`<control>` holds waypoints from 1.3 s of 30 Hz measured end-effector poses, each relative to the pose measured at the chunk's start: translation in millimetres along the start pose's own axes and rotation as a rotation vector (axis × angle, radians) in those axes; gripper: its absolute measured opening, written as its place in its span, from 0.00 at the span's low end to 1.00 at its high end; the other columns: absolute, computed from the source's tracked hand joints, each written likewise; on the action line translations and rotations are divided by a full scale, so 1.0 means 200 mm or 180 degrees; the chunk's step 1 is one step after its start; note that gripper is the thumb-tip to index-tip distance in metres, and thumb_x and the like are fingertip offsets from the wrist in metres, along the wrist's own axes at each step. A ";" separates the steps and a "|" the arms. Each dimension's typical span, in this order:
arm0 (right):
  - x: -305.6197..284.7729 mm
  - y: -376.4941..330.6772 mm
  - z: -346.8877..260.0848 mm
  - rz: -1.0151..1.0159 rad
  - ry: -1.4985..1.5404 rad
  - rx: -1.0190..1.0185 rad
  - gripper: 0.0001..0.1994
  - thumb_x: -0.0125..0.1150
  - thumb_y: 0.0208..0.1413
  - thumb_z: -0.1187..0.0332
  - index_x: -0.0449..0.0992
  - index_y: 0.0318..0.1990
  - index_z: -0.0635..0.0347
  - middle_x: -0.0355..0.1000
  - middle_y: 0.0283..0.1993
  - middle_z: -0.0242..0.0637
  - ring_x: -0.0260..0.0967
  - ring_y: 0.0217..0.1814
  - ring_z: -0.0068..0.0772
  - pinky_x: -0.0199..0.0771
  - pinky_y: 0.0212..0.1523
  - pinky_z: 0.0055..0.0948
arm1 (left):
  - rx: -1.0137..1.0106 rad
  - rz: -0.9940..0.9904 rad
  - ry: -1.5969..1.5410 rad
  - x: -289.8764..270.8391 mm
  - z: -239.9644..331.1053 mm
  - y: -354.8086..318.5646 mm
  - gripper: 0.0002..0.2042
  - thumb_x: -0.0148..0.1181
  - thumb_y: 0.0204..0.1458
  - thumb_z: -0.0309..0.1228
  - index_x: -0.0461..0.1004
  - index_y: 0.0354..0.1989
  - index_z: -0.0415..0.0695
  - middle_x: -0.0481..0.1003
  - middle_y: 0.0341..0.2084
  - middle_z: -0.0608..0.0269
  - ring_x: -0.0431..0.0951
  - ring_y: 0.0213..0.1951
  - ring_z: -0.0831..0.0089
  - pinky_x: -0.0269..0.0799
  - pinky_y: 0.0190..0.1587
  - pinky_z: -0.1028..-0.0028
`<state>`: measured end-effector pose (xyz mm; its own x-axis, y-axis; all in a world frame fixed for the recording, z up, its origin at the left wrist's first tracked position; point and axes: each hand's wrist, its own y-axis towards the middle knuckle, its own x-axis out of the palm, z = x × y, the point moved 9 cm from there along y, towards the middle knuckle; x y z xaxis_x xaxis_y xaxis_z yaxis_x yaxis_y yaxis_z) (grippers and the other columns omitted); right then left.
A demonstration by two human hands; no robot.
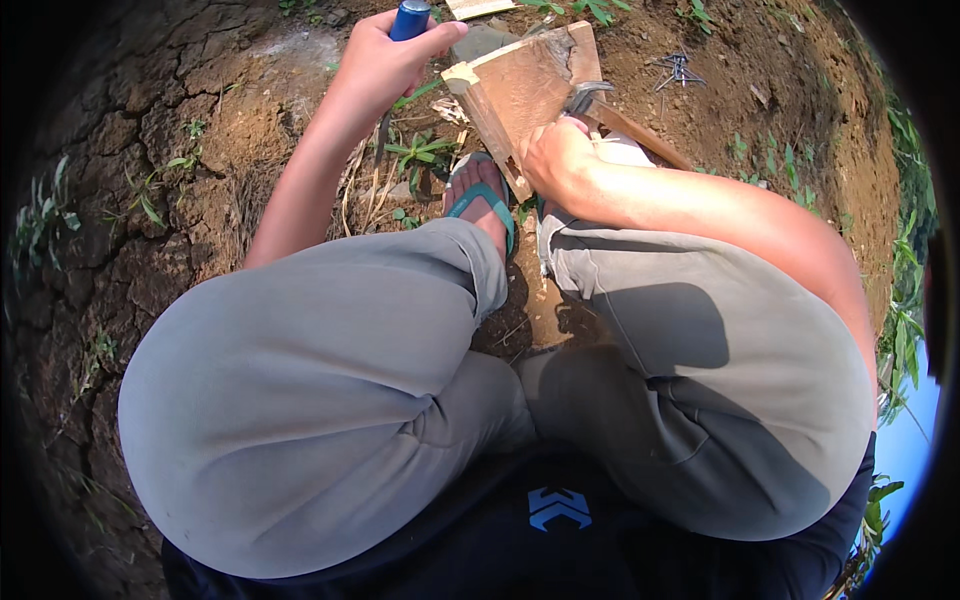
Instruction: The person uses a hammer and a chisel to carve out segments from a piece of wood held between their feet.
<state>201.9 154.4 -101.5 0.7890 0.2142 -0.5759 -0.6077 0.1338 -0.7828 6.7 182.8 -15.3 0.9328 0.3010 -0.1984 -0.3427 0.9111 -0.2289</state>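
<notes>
Wooden board (pixel 528 85) on the dirt (pixel 275 110) by our teal flip-flop (pixel 482 191) — left hand (pixel 385 65) fingers wrapped round a blue tool handle (pixel 410 22), right hand (pixel 560 157) curled, can't tell on what. Bracing, we reckon — next needs steadiness.

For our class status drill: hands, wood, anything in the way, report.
Left hand gripping blue-handled tool. Right hand at wooden piece, grip unclear. Nails on soil, off to the right.
</notes>
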 end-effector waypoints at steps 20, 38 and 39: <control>0.36 -0.29 0.26 0.0973 0.1536 0.0341 0.11 0.57 0.62 0.65 0.74 0.43 0.66 0.80 0.28 0.48 0.82 0.32 0.47 0.81 0.32 0.43 | -0.0120 0.0134 0.0059 -0.05 -0.04 -0.01 0.11 0.67 0.59 0.37 0.74 0.29 0.46 0.69 0.15 0.73 0.65 0.16 0.84 0.58 0.20 0.79; 0.52 -0.39 0.68 0.2030 0.3128 0.1761 0.19 0.63 0.58 0.68 0.74 0.58 0.58 0.73 0.53 0.47 0.72 0.59 0.51 0.73 0.59 0.47 | -0.0265 -0.0022 0.0099 -0.02 -0.10 -0.05 0.15 0.72 0.56 0.36 0.68 0.29 0.49 0.64 0.14 0.77 0.61 0.13 0.86 0.54 0.18 0.80; 0.55 -0.35 0.66 0.1997 0.3051 0.1826 0.22 0.65 0.56 0.70 0.73 0.59 0.57 0.72 0.53 0.45 0.72 0.59 0.50 0.74 0.59 0.47 | -0.0366 -0.0080 0.0161 -0.02 -0.14 -0.06 0.16 0.74 0.53 0.34 0.68 0.30 0.50 0.65 0.15 0.77 0.62 0.14 0.87 0.55 0.18 0.81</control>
<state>320.1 296.6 -78.6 -0.0415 -0.3555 -0.9338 -0.6606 0.7109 -0.2413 4.8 163.4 -38.3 0.9354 0.2611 -0.2383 -0.3324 0.8791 -0.3416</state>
